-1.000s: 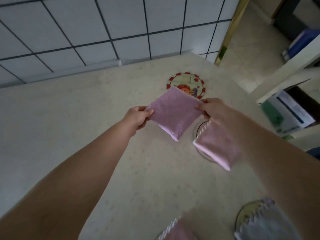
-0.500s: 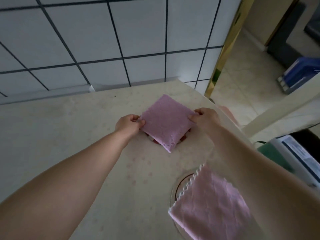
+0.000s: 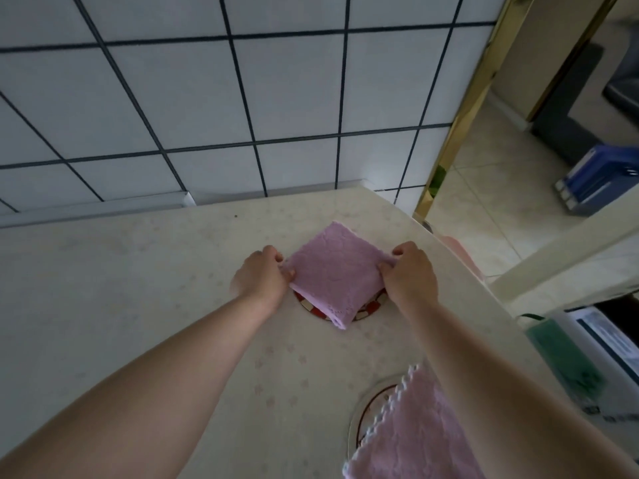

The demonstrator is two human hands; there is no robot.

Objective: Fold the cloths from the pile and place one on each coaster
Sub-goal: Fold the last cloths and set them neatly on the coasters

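Note:
A folded pink cloth [image 3: 333,271] lies over a round coaster with a red-and-white rim [image 3: 370,309] near the table's far right corner; only the coaster's front edge shows. My left hand [image 3: 264,276] pinches the cloth's left corner and my right hand [image 3: 409,273] pinches its right corner. Closer to me, a second folded pink cloth with a scalloped white edge [image 3: 415,440] rests on another round coaster [image 3: 363,409], partly hidden by my right forearm.
The cream table [image 3: 138,305] meets a white tiled wall [image 3: 207,98] at the back. Its right edge curves away beside a gold door frame [image 3: 460,119]. A white beam, a green-and-white box [image 3: 587,354] and a blue box [image 3: 601,174] are off to the right.
Both hands carried the folded cloth forward from above the table and lowered it onto the far coaster. The view tilted forward, so the nearer cloths slid down or out of view.

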